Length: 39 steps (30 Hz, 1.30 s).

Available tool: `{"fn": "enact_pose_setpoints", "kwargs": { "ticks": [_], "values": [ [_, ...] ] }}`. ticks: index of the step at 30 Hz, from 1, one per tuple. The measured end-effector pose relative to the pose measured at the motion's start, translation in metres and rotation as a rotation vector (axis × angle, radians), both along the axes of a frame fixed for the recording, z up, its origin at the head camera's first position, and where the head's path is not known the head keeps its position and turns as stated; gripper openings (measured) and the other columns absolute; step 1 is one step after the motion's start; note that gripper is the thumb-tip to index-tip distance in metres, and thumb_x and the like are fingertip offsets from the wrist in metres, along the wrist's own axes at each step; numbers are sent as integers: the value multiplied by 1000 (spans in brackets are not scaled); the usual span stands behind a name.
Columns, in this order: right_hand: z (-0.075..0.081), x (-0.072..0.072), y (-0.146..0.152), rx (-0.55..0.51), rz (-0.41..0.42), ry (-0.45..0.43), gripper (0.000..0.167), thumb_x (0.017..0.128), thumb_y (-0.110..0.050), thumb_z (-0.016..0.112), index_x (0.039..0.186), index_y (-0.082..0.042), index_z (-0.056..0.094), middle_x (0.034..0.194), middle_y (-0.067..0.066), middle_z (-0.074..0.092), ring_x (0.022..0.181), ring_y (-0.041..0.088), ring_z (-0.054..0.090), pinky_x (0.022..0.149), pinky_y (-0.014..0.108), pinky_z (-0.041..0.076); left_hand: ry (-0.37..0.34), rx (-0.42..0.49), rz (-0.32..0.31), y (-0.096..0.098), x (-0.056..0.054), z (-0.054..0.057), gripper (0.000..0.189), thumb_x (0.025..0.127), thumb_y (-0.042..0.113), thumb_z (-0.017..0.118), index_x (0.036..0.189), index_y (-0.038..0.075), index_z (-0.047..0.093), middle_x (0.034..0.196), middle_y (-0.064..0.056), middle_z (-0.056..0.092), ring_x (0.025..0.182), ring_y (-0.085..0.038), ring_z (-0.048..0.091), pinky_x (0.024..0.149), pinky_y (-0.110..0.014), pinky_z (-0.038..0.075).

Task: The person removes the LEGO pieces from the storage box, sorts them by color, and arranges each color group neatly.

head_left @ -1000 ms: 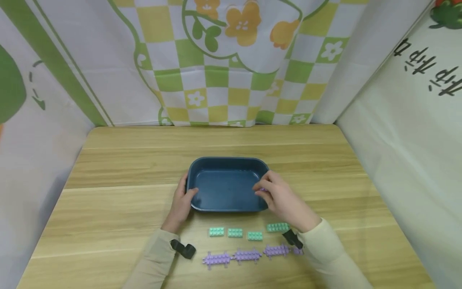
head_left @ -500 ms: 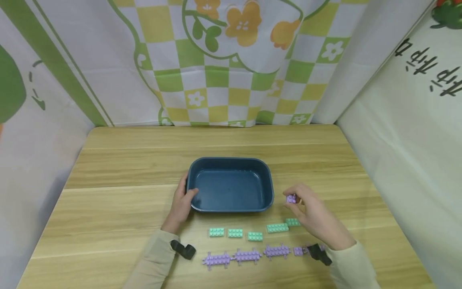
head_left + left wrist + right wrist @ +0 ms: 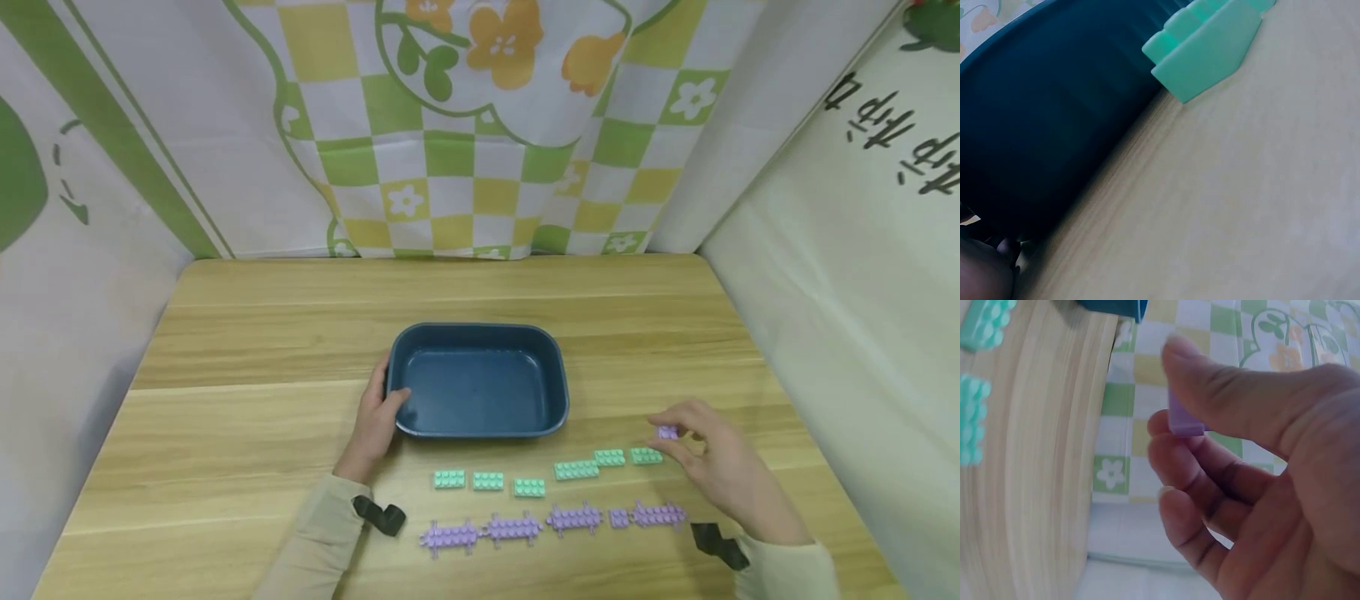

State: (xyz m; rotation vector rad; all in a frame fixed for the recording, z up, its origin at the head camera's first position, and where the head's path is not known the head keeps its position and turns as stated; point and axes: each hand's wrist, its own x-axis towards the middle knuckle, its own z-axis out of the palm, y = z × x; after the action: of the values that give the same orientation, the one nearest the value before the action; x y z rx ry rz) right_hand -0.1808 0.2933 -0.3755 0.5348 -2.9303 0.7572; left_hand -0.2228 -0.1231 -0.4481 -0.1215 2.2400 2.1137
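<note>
My left hand (image 3: 375,427) grips the left side of a dark blue rectangular tray (image 3: 476,392), thumb over the rim and the other fingers along the outer wall. Nothing lies in the tray. Well to its right, my right hand (image 3: 723,467) pinches a small purple building brick (image 3: 667,432) between thumb and fingers. The right wrist view shows this brick (image 3: 1182,419) raised above the tabletop, partly covered by the thumb. Just left of that hand lies a green building brick (image 3: 647,456). Tray wall (image 3: 1054,119) fills much of the left wrist view.
Several green bricks (image 3: 488,481) lie in a loose row before the tray. Nearer the person runs a row of purple studded pieces (image 3: 513,528) with side prongs, plus a small square purple brick (image 3: 618,518). A patterned curtain (image 3: 480,200) hangs behind the wooden table (image 3: 262,333).
My right hand has moved from over the tray's right edge out to the right, carrying the purple brick and uncovering green and purple pieces. The left hand and tray have stayed put.
</note>
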Motion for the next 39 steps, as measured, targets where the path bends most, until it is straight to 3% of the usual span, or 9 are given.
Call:
{"fn": "enact_pose_setpoints", "kwargs": {
  "ticks": [6,12,16,22,26,32,39],
  "values": [
    [-1,12,12,42,-61,-102,25,84,-14,75,109,-14,70,108,-3,61,94,16,57,78,36,52,20,-5,7,-3,-7,-21,62,95,3,46,153,5,24,159,-14,21,145,-31,18,117,-46,17],
    [-10,19,22,59,-79,-92,25,83,-15,75,108,-14,71,110,-3,59,93,14,54,74,26,50,72,-15,34,-8,-11,-36,63,93,5,48,153,8,26,158,-12,23,145,-29,19,117,-46,17],
    [-15,21,33,68,-96,-67,25,81,-10,77,106,-13,71,106,-1,60,90,14,56,72,32,53,77,-19,37,-9,-10,-35,64,93,5,48,153,8,26,158,-12,23,145,-28,19,118,-45,16],
    [-15,28,47,111,-186,-251,25,86,-8,72,110,-4,69,106,12,58,90,27,59,70,46,54,88,-8,30,-8,-12,-36,63,93,4,47,153,5,25,158,-14,22,146,-29,17,118,-45,15],
    [-19,33,53,121,-242,-341,24,87,-8,70,109,0,68,103,16,55,87,31,61,66,42,56,88,-11,30,-7,-13,-37,63,94,4,47,153,5,25,158,-14,22,145,-30,17,118,-45,14],
    [-28,38,57,108,-263,-441,24,86,-5,68,109,1,67,97,12,53,83,22,58,63,29,54,78,-8,28,-6,-12,-39,64,93,4,48,153,7,26,158,-12,22,145,-29,18,118,-44,15],
    [-35,39,56,99,-267,-463,26,79,-1,73,105,1,67,92,9,53,82,19,56,63,25,53,67,-1,22,-5,-11,-38,64,94,4,47,153,8,25,159,-11,22,146,-27,17,118,-42,15]
  ]
}}
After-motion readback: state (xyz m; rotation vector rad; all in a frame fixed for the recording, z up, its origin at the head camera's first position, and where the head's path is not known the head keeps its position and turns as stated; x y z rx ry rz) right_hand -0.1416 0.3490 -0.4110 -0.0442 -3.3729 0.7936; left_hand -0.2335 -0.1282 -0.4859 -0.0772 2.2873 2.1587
